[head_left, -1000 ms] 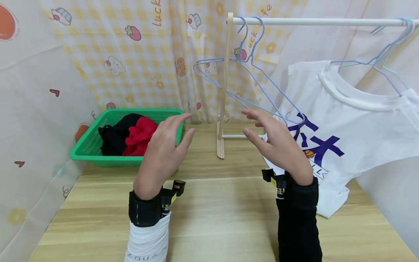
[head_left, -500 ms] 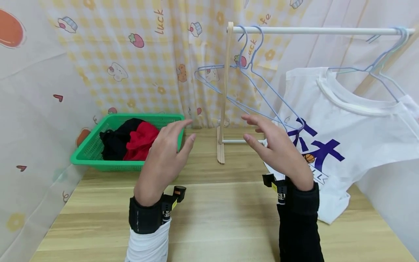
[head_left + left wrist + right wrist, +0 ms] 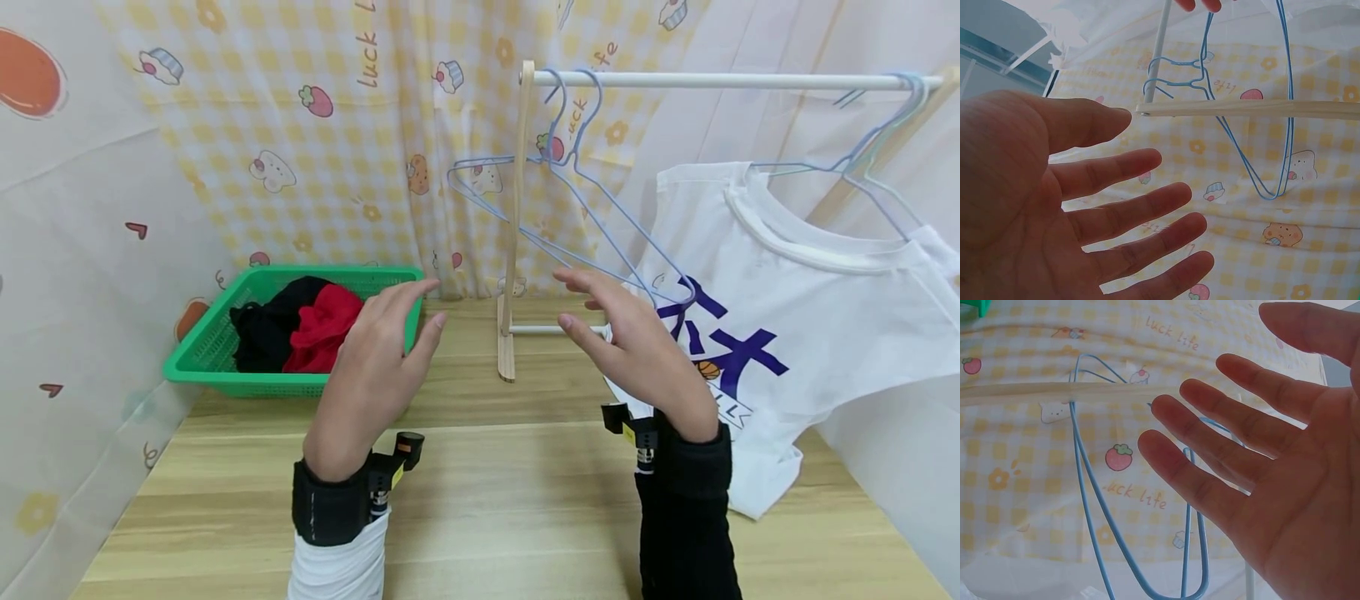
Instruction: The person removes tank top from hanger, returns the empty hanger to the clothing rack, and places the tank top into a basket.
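My left hand is held up in the air with its fingers extended and nothing in it. In the head view it overlaps the right end of a green basket, where a black cloth and a red cloth lie. My right hand, likewise bare with fingers stretched out, hovers in front of the blue hangers and a white T-shirt with purple print. Both wrist views show spread fingers and bare palms, with the blue hangers behind.
A rack with a wooden post and a white rail stands at the back right. The T-shirt hangs from hangers at the rail's right end. A wood-grain table lies below, and a patterned curtain covers the back.
The head view has tilted up slightly, so the rack, basket and shirt sit lower in the frame. Both hands keep nearly the same pose.
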{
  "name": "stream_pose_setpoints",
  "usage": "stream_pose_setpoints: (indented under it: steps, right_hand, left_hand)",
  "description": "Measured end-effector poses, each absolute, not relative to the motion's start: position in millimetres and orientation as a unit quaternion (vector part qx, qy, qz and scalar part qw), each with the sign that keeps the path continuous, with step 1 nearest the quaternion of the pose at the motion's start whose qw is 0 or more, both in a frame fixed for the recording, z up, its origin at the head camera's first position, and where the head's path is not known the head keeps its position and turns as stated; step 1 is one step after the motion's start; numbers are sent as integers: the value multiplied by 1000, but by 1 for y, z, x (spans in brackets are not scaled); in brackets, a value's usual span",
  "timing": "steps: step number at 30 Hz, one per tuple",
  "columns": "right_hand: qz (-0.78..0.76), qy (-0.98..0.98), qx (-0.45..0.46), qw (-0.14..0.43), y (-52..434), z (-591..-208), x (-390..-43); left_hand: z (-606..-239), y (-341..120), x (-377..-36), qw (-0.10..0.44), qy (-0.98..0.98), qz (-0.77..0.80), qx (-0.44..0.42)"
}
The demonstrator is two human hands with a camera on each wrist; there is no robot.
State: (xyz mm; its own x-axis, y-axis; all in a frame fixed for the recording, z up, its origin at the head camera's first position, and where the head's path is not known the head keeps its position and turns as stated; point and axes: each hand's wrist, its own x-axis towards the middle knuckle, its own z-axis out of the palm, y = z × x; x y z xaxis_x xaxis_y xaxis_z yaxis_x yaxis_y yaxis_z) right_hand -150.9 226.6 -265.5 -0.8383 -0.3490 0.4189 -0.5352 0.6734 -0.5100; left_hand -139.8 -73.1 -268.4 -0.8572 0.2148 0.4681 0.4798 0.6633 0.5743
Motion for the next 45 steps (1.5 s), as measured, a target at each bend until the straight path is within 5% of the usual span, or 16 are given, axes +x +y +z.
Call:
stream_pose_setpoints:
  steps: [45]
  right_hand:
    - [322,-896,259,163,225,-266,-148]
  left_hand:
    - [-271,-76,-137,198,-896,-344,-200]
